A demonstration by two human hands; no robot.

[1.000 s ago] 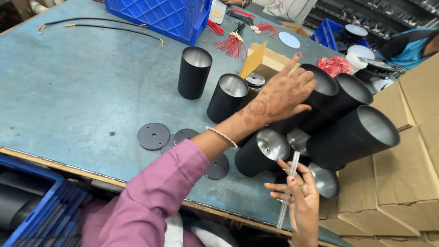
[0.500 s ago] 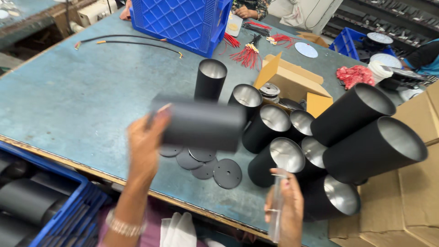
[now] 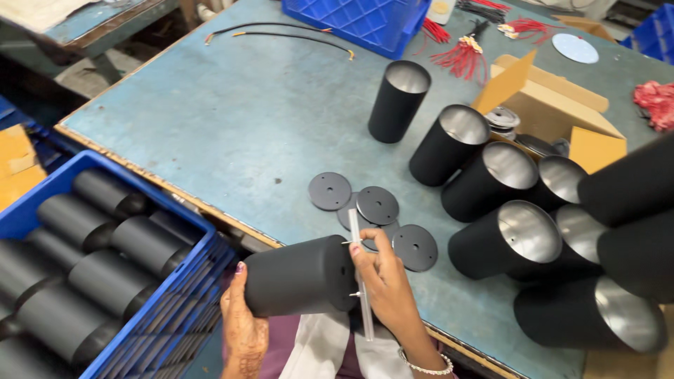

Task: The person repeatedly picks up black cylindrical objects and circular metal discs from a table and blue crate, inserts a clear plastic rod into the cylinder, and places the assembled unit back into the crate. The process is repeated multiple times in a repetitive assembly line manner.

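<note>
Between your hands, left fingers point(image 3: 242, 298) grip the black cylinder point(image 3: 302, 277); right fingers point(image 3: 365, 256) pinch a clear rod point(image 3: 361, 281). Bench edge point(image 3: 210, 210) lies just beyond. Left, the blue crate point(image 3: 189, 281) holds black cylinders.

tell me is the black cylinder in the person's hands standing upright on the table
No, the black cylinder lies sideways in the air, held by the left hand and right hand.

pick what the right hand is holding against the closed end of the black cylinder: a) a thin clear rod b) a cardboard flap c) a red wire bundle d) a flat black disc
A: the right hand pinches a thin clear rod across the closed end of the black cylinder, which the left hand cradles from below; the flat black discs lie loose on the table.
</note>
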